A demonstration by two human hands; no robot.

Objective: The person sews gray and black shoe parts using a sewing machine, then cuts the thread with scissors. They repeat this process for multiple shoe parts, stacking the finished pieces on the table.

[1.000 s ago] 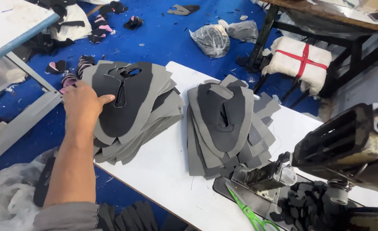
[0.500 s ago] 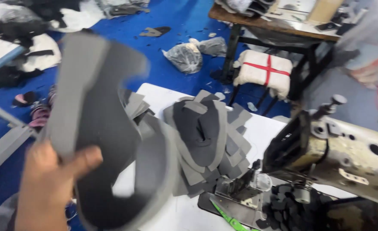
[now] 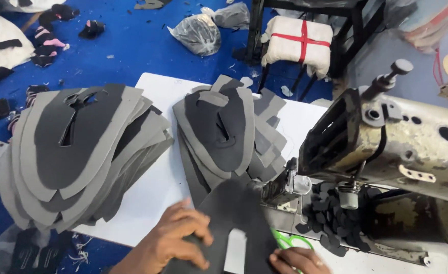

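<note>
My left hand (image 3: 175,242) grips a dark grey shoe-upper piece (image 3: 234,213) at the bottom centre, pressing it flat on the white table (image 3: 158,187) in front of the sewing machine (image 3: 386,147). My right hand (image 3: 297,261) shows only fingers at the bottom edge, touching the same piece's right side. A tall stack of grey and dark uppers (image 3: 76,152) lies at the left. A second, fanned stack (image 3: 224,132) sits in the middle, just beyond the held piece.
Green-handled scissors (image 3: 290,239) lie by the machine bed, beside a heap of small black cut pieces (image 3: 330,213). On the blue floor lie plastic bags (image 3: 198,33), scattered fabric scraps (image 3: 46,35) and a white bundle tied with red tape (image 3: 297,40) under a dark frame.
My left hand lifted one upper piece off the left stack, carried it right and laid it down by the sewing machine. My right hand has come into view on it.
</note>
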